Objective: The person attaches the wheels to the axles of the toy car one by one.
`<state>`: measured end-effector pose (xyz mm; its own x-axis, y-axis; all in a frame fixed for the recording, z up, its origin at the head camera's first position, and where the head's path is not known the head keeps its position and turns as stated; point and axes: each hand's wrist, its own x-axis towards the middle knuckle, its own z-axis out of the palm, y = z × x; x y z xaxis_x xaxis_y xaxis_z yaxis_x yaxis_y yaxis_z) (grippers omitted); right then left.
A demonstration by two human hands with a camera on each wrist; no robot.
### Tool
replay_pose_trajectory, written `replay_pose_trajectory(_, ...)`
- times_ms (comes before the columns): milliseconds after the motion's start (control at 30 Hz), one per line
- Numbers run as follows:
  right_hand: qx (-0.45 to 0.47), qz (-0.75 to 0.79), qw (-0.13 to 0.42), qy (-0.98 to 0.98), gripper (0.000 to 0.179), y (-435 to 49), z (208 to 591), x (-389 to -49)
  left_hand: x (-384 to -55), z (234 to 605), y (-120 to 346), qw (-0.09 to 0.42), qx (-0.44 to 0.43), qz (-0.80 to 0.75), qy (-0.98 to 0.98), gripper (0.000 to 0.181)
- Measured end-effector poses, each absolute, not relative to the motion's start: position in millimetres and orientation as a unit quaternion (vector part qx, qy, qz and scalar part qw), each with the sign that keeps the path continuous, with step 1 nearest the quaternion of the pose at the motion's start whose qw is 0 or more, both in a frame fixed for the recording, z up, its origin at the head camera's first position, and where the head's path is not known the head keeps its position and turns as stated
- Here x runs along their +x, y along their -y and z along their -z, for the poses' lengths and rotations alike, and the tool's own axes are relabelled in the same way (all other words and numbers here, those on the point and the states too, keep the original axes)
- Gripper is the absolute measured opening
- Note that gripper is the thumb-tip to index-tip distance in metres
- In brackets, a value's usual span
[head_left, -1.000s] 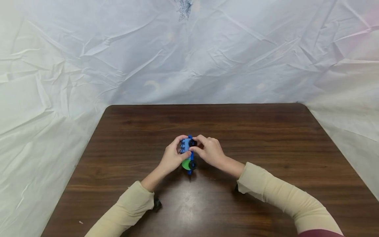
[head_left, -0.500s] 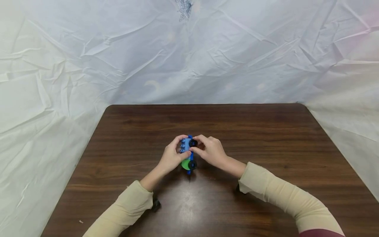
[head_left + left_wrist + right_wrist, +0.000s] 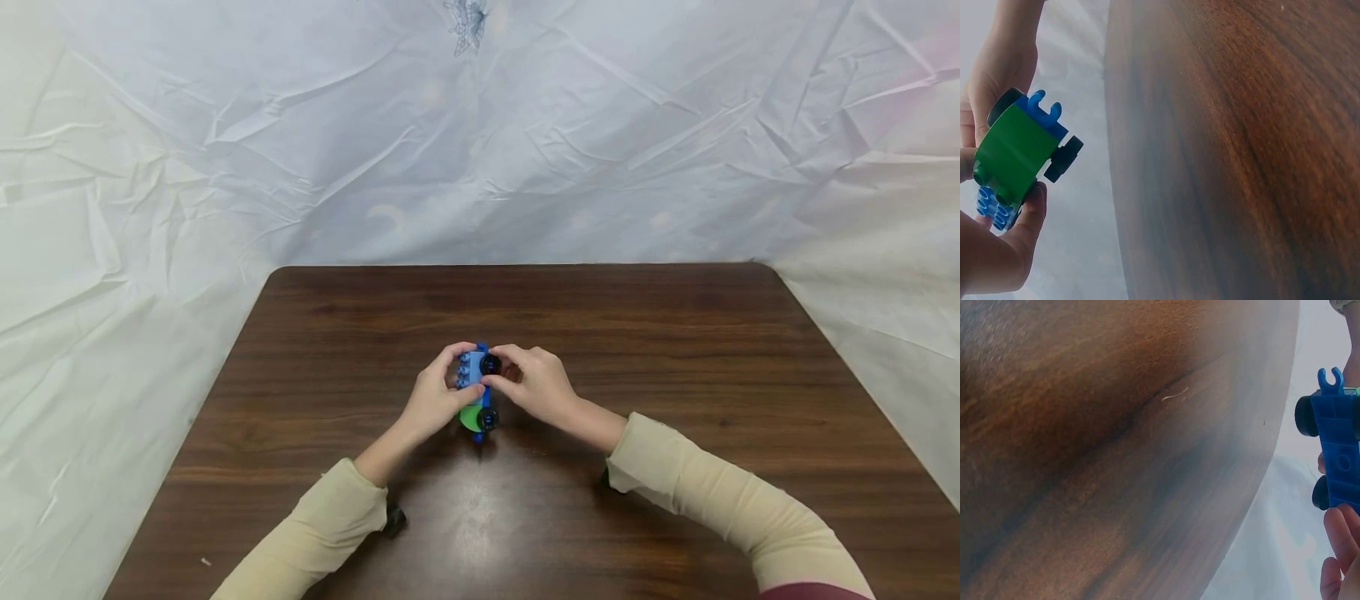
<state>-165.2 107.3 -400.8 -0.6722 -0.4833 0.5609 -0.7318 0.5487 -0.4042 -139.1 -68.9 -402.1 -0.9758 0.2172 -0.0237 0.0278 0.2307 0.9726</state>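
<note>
Held on its side over the table is a toy car (image 3: 472, 416) made of building blocks. It has a light blue studded block (image 3: 476, 367), a green rounded block (image 3: 1019, 147), a blue wheeled base (image 3: 1338, 434) and black wheels (image 3: 488, 418). My left hand (image 3: 432, 398) grips the body across the light blue block, thumb near and fingers at the far end. My right hand (image 3: 542, 385) pinches the car around its far wheel, thumb and forefinger on either side. A blue two-pronged hook (image 3: 1044, 107) sticks out at the green end.
The dark brown wooden table (image 3: 337, 317) spreads around both hands. Behind it hangs a pale, wrinkled sheet (image 3: 600, 125). A small white scrap (image 3: 206, 562) lies at the front left. Dark objects (image 3: 395, 518) show beneath the wrists, partly hidden by the sleeves.
Both hands keep their hold on the toy car. The right hand and its forearm have shifted very slightly to the right; the car stays almost in place.
</note>
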Motion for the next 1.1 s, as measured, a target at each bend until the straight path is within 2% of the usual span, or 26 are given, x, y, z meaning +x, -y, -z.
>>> replay_pose_trajectory(200, 0.349, -0.314, 0.197, 0.861, 0.035, -108.8, 401.9, -164.7, -139.8, 405.9, 69.6, 0.049, 0.079, -0.612, -0.786, 0.055)
replay_pose_trajectory(467, 0.351, -0.316, 0.198, 0.859, 0.034, -111.0, 404.9, -165.1, -138.6, 406.3, 69.8, 0.038, 0.056, -0.604, -0.794, 0.06)
replay_pose_trajectory(800, 0.354, -0.324, 0.176, 0.86, 0.028, -115.4, 408.4, -164.4, -138.9, 406.6, 70.0, 0.033, 0.008, -0.573, -0.819, 0.052)
replay_pose_trajectory(1100, 0.364, -0.357, 0.15, 0.847, 0.025, -120.8, 407.5, -166.7, -137.7, 407.6, 71.5, 0.01, 0.038, -0.524, -0.851, 0.049)
